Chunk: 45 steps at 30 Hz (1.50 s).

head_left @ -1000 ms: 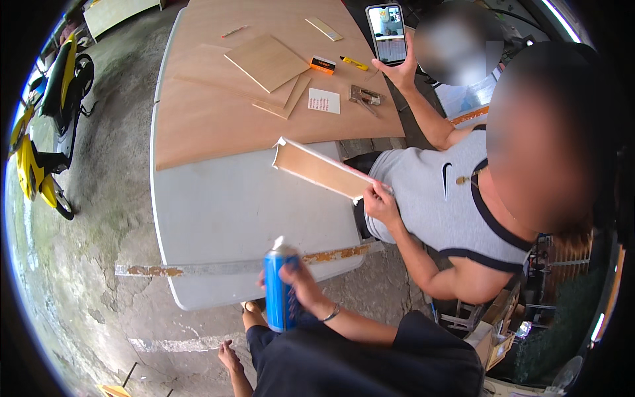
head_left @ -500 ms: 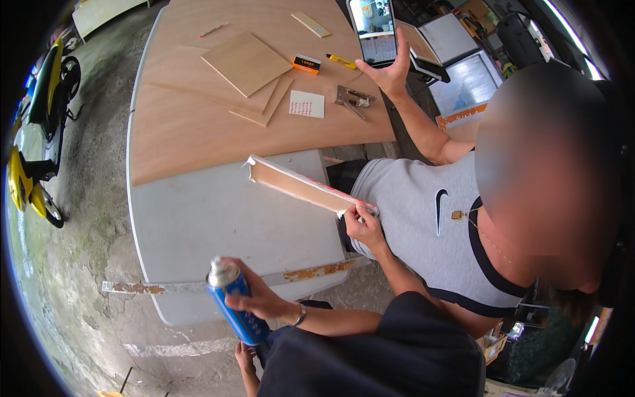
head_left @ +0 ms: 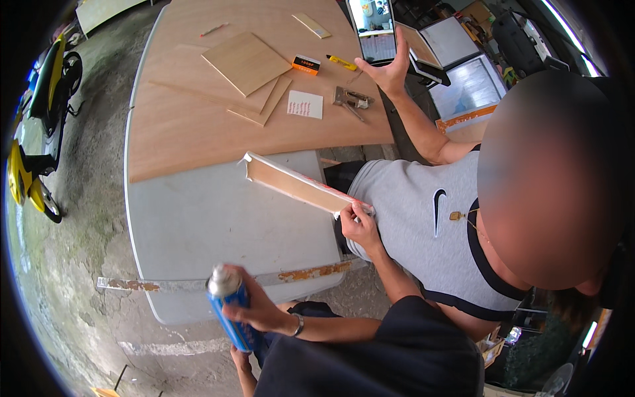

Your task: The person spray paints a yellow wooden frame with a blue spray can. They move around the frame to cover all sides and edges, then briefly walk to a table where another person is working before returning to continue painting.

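My right hand (head_left: 261, 309), with a metal band at its wrist, is wrapped round a blue spray can (head_left: 233, 323) with a silvery top. The can leans and is slightly blurred, beyond the table's near edge. Just below its base, my left hand (head_left: 241, 359) shows only in part; its fingers are mostly hidden behind the can. At the right, a person in a grey sleeveless top grips one end of a long, shallow wooden piece with white-covered edges (head_left: 291, 182) in one hand. That person's other hand raises a phone (head_left: 375, 33).
The grey table (head_left: 198, 218) is partly covered by a brown board (head_left: 178, 145). On it lie a square plywood panel (head_left: 247, 63), a small box (head_left: 305, 65), a yellow cutter (head_left: 342, 63), a staple gun (head_left: 352, 98) and a paper note (head_left: 305, 104). A motorbike (head_left: 40, 132) stands left.
The spray can in my right hand has dipped and tipped more upright, its top now lower. The other person still holds the wooden piece and phone; the view has shifted slightly.
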### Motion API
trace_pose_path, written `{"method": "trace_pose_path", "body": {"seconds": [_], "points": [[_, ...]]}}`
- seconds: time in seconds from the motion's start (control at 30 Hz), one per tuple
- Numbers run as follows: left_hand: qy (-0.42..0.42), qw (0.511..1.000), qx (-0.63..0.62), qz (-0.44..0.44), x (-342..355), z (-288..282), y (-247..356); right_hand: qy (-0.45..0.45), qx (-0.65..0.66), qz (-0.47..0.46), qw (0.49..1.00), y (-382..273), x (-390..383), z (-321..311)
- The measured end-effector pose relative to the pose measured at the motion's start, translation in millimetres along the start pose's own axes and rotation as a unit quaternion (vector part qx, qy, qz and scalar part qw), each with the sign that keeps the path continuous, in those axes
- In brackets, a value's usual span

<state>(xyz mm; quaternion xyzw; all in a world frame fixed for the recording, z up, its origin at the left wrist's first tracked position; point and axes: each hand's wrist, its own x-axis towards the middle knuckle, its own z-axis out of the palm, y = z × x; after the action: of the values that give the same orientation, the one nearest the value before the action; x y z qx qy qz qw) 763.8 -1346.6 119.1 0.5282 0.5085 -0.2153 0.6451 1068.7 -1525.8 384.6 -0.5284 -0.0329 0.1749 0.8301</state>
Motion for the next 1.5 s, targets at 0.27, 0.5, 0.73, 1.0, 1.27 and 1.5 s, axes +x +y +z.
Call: {"method": "trace_pose_path", "body": {"seconds": [0.27,0.5,0.73,1.0,1.27,1.5], "points": [[-0.02,0.965,0.221,0.137,1,15,-14,0.106,0.03,-0.02,0.994,5,5,-16],[-0.216,0.861,0.369,0.276,-6,52,-20,0.048,0.022,0.032,0.998,-7,-15,-3],[-0.314,0.864,0.346,0.189,-23,83,4,0.097,-0.004,-0.057,0.994,-35,16,-24],[-0.334,0.859,0.346,0.174,-23,97,8,0.115,-0.011,-0.045,0.992,-31,-3,-35],[-0.344,0.858,0.346,0.16,-20,95,8,0.134,0.038,-0.084,0.987,-41,1,-67],[-0.337,0.877,0.321,0.115,-11,74,6,0.136,-0.006,-0.033,0.99,9,-35,-33]]}}
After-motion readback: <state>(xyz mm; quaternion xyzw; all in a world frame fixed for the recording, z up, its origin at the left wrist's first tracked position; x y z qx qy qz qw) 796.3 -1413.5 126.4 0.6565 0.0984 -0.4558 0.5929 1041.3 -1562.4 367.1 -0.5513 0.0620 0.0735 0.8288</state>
